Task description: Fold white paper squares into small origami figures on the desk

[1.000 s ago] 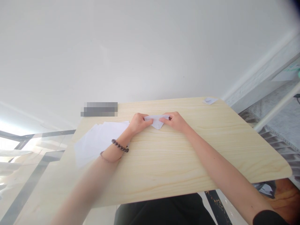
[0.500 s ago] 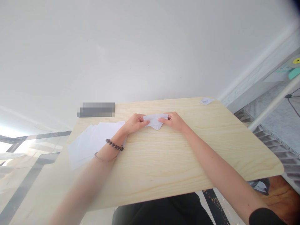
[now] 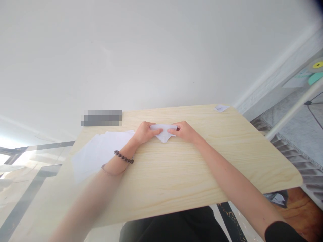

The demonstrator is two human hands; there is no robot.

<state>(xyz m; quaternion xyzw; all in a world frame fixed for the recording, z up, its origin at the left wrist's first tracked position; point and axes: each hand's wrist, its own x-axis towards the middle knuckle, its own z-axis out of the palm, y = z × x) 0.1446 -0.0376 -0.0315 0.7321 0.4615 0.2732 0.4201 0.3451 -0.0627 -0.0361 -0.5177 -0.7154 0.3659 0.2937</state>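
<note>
A: What is nearest?

B: White sheets (image 3: 101,151) on the bench (image 3: 176,174), at left, partly covered by the left forearm (image 3: 101,188).

A: What is held?

B: Left hand (image 3: 146,132) and right hand (image 3: 185,131) are each pinched on one end of a folded paper (image 3: 164,133), near the bench's middle.

A: Completion status?

B: Partial, by judgement: folds have formed a straight far edge and a tip facing the wearer. The sheets appear unworked. Beyond, at the far right corner, rests a folded piece (image 3: 221,108), apparently completed.
</note>
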